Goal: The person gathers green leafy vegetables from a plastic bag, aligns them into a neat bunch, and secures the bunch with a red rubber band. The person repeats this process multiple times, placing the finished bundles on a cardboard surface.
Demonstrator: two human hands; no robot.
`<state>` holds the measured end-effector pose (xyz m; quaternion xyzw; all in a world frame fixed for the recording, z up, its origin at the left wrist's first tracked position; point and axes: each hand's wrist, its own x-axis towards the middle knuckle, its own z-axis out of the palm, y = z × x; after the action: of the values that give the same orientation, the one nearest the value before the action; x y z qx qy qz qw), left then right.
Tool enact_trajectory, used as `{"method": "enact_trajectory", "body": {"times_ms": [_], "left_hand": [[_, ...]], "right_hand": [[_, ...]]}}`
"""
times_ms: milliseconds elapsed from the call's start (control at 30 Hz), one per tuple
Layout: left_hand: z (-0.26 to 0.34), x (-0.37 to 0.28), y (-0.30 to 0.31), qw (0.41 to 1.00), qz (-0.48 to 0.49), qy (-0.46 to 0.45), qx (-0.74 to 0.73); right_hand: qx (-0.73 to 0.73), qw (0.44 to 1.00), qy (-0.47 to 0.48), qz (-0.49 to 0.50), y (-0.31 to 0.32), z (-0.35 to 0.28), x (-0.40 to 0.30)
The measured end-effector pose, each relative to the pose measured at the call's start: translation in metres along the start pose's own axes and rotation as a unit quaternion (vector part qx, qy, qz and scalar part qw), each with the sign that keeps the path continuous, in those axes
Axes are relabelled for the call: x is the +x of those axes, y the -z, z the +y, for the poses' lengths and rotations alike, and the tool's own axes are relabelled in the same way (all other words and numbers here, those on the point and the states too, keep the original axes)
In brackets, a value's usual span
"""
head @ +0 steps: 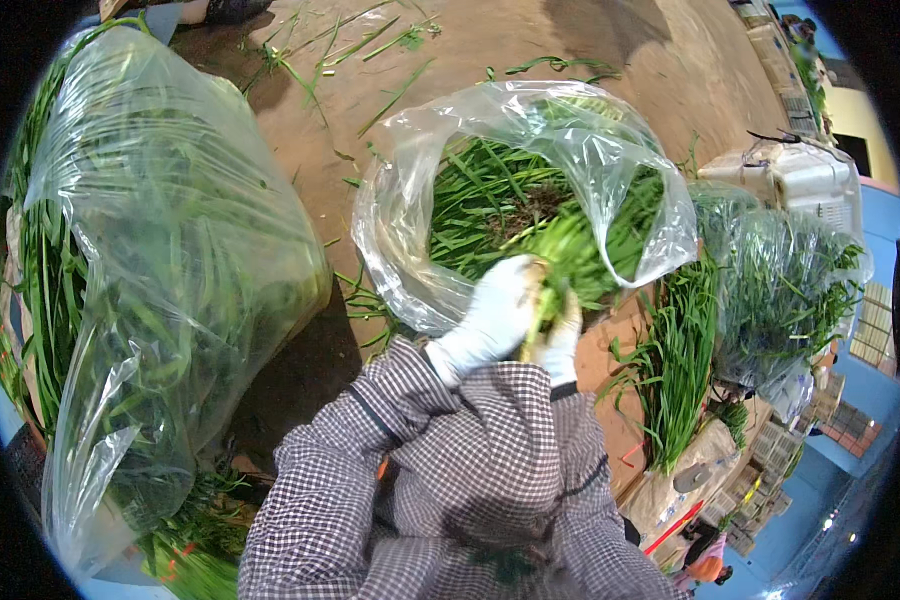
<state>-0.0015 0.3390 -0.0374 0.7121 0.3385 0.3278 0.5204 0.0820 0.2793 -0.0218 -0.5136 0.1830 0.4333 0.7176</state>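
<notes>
In the head view my left hand [491,319], in a white glove, is closed around the stem end of a leafy green bunch [577,259]. On the other side of the stems is my right hand [564,341], also white-gloved and partly hidden; its fingers press against the same bunch. The leaves are blurred and spread away from me over the near rim of an open clear plastic bag [397,217]. Inside the bag lie long green leaf vegetables [472,202] and a clump of brown roots [536,210].
At left bulges a large clear bag [187,195] full of greens. Cut stalks [367,45] litter the brown surface. To the right lie loose long-leaved greens [679,367] and another bag of greens [780,277], with a white foam box [810,176] behind. People and crates stand farther off.
</notes>
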Motion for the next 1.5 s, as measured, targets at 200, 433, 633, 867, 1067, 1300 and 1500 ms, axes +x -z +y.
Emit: {"method": "enact_trajectory", "body": {"times_ms": [200, 433, 633, 867, 1067, 1300, 1500], "left_hand": [[0.062, 0.026, 0.017, 0.992, 0.065, -0.097, -0.038], [0.077, 0.124, 0.050, 0.974, -0.225, 0.019, -0.015], [0.085, 0.051, -0.024, 0.988, 0.023, -0.151, 0.009], [0.071, -0.004, -0.033, 0.989, -0.103, -0.105, 0.022], [0.071, 0.006, -0.009, 0.979, -0.148, -0.058, -0.129], [0.031, 0.012, 0.000, 0.973, -0.038, 0.025, -0.226], [-0.060, 0.062, -0.011, 0.985, 0.044, 0.070, 0.152]], "right_hand": [[0.039, 0.979, 0.056, -0.194, -0.015, -0.039, -0.034], [-0.279, 0.958, 0.071, 0.003, -0.100, -0.102, -0.057], [-0.274, 0.955, 0.093, -0.074, -0.030, -0.133, -0.038], [-0.134, 0.990, -0.025, -0.046, 0.024, -0.116, -0.043], [-0.122, 0.985, -0.030, -0.117, 0.033, -0.118, -0.055], [-0.030, 0.976, -0.085, -0.200, 0.056, -0.102, -0.041], [0.135, 0.943, -0.174, -0.248, 0.051, -0.099, -0.048]]}}
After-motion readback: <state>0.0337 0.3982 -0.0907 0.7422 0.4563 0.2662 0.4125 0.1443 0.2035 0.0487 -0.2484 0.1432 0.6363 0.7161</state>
